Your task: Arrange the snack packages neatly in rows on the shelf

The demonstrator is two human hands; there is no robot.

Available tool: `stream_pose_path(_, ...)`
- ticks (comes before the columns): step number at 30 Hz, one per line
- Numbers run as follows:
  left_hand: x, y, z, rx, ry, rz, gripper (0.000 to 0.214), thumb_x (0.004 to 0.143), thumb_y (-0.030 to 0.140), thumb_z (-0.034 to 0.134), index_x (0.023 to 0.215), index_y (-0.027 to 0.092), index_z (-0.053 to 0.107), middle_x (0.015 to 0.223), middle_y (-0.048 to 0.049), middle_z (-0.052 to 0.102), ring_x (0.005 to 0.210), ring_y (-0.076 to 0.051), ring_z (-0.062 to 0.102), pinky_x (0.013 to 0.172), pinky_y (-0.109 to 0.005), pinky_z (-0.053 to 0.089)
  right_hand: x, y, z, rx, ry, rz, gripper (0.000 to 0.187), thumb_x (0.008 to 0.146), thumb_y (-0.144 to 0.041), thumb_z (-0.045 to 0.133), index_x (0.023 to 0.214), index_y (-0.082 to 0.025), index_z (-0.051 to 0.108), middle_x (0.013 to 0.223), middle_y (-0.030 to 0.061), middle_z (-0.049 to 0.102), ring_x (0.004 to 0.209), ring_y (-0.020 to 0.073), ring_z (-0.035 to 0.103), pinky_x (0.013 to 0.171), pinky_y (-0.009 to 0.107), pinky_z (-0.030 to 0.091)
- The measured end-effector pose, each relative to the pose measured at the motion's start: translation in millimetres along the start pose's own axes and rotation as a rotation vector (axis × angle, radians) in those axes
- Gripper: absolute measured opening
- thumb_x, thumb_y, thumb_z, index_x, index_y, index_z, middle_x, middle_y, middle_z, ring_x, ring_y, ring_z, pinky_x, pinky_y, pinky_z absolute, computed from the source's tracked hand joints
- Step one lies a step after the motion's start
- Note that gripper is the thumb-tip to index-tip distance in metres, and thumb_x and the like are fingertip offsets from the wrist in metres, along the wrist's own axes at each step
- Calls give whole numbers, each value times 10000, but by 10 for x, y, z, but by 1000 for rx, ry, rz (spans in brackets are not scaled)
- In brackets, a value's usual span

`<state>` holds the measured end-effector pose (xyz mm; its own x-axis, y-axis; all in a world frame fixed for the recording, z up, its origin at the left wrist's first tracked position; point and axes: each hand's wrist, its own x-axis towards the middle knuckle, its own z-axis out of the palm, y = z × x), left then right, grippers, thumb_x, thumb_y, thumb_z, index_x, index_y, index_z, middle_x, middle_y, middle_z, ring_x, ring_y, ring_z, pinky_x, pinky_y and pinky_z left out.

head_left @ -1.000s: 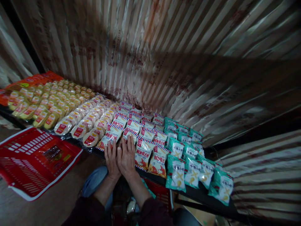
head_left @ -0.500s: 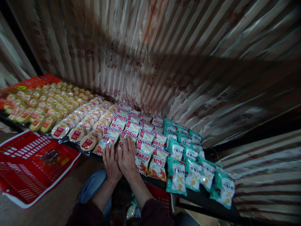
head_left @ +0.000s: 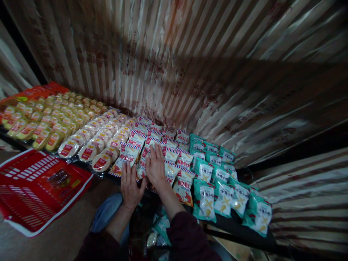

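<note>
"Where was the snack bag (head_left: 142, 165)?"

"In the front row on the black shelf (head_left: 240, 226), 2nd from the left, partly covered, between the left hand (head_left: 131, 190) and the right hand (head_left: 157, 169)."

"Which hand was nearer?"

"The right, it seemed; its fingers lay over the bag's right side. The left fingertips rested at the lower part of the end bag (head_left: 127, 154), just left."

"And its long axis?"

"It ran from the shelf's front edge back toward the wall (head_left: 174, 65), leaning right, while the right fingers leaned slightly left."

"Wide or narrow?"

"All stretched flat and fairly close together, the left thumb out toward the right hand. Neither visibly wrapped round anything; I couldn't tell how hard they pressed."

"Neighbours?"

"Round packs (head_left: 88, 152) left, green bags (head_left: 205, 203) right."
</note>
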<state>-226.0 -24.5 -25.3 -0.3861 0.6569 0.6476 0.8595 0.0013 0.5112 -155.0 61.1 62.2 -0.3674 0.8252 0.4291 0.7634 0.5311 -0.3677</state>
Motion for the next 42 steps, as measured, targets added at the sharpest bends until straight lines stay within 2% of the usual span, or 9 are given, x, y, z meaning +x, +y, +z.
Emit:
stream_pose_path(5, 8, 0, 8, -20, 20, -2, 674, 893, 372, 560, 1455, 107, 299, 1530, -201, 248, 1431, -333, 184, 1102, -501, 298, 292, 70, -59, -150, -60, 77, 472, 963, -283, 346, 1350, -54, 490, 1474, 204, 384, 1434, 285, 209, 1135, 485, 245)
stream_pose_path(10, 0, -14, 10, 18, 5, 2, 626, 887, 370, 567, 1416, 102, 366, 1484, -212, 343, 1428, -334, 198, 1100, -514, 283, 408, 118, -1, -249, -180, 101, 468, 957, -320, 404, 1357, -92, 488, 1371, 190, 521, 1348, 281, 381, 1135, 476, 176)
stream_pose_path(13, 2, -13, 7, 19, -12, 2, 632, 890, 391, 555, 1411, 84, 372, 1472, -224, 358, 1427, -333, 203, 1099, -510, 281, 412, 128, 38, -269, -213, 74, 459, 960, -332, 406, 1356, -116, 487, 1359, 178, 536, 1321, 265, 417, 1134, 473, 144)
stream_pose_path(20, 14, -2, 24, 51, 31, 14, 673, 866, 385, 585, 1428, 93, 357, 1461, -205, 387, 1424, -328, 213, 1127, -540, 212, 458, 154, 17, -226, -277, 34, 435, 951, -321, 426, 1332, -132, 517, 1346, 168, 550, 1295, 259, 452, 1115, 445, 220)
stream_pose_path(23, 10, -5, 29, 61, 39, 24, 670, 861, 378, 589, 1429, 101, 366, 1482, -203, 353, 1422, -340, 212, 1122, -550, 218, 407, 178, -37, -181, -226, -13, 430, 951, -323, 428, 1326, -133, 524, 1378, 153, 525, 1337, 251, 405, 1125, 437, 232)
stream_pose_path(25, 5, -8, 27, 62, 40, 34, 662, 862, 366, 588, 1433, 116, 367, 1498, -191, 327, 1422, -346, 211, 1119, -557, 222, 304, 207, -94, -168, -128, -29, 432, 957, -329, 409, 1316, -123, 533, 1426, 152, 473, 1390, 254, 323, 1133, 449, 224)
stream_pose_path(30, 1, -16, 21, 60, 53, 50, 653, 843, 363, 620, 1428, 178, 400, 1533, -143, 268, 1418, -360, 216, 1114, -568, 232, -124, 353, -261, -238, 140, 88, 434, 952, -337, 395, 1299, -122, 542, 1476, 159, 398, 1433, 271, 214, 1130, 506, 221)
stream_pose_path(35, 7, -18, 23, 51, 70, 67, 600, 827, 348, 647, 1390, 245, 466, 1548, -90, 246, 1415, -363, 223, 1112, -572, 237, -424, 503, -284, -323, 147, 168, 423, 956, -341, 398, 1291, -132, 551, 1471, 159, 402, 1425, 281, 223, 1121, 510, 237)
stream_pose_path(42, -1, -20, 31, 50, 79, 78, 596, 829, 355, 648, 1388, 244, 474, 1543, -86, 258, 1411, -368, 231, 1118, -572, 223, -396, 514, -140, -287, 117, 194, 443, 965, -337, 358, 1315, -125, 527, 1463, 188, 397, 1392, 272, 294, 1105, 499, 268)
